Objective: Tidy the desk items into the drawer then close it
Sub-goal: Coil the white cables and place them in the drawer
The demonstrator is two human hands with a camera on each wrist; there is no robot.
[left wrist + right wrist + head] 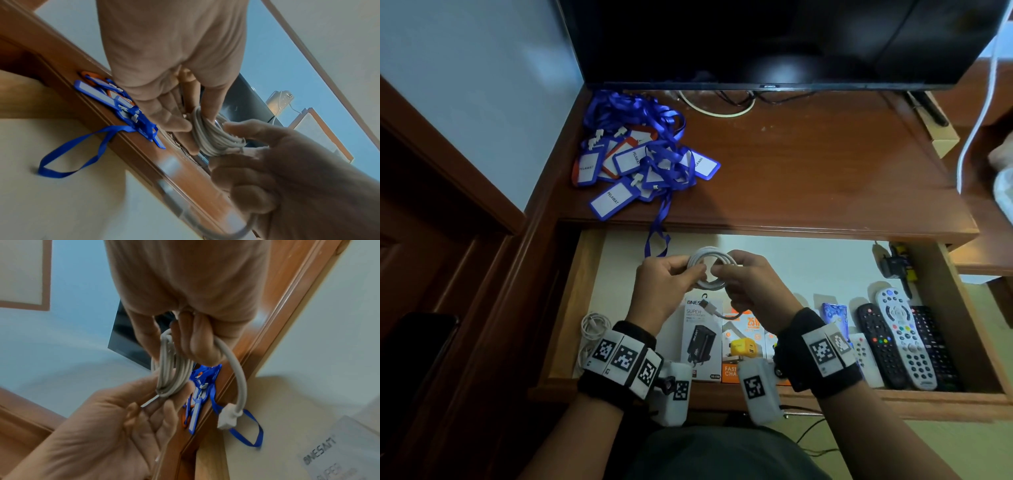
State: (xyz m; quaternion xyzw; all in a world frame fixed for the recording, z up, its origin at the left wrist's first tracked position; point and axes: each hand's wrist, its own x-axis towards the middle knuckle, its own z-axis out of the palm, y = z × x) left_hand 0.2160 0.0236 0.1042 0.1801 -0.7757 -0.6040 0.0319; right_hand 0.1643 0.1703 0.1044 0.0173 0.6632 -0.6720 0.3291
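Above the open drawer (567, 308), both hands hold a coiled white cable (704, 262). My left hand (692, 271) pinches the coil's left side, seen close up as the left hand (193, 129) on the coil (213, 138). My right hand (729, 284) grips the right side; its fingers (197, 345) curl round the coil (172, 369). The loose tail with its white plug (227, 418) hangs below. A pile of blue lanyards with badges (640, 154) lies on the desk top at the back left, with one strap (657, 240) hanging into the drawer.
In the drawer lie charger boxes (702, 339), several remotes (904, 342) at the right and a white earphone cord (594, 329) at the left. A black TV (774, 41) stands at the back of the brown desk (825, 164). A wall borders the left.
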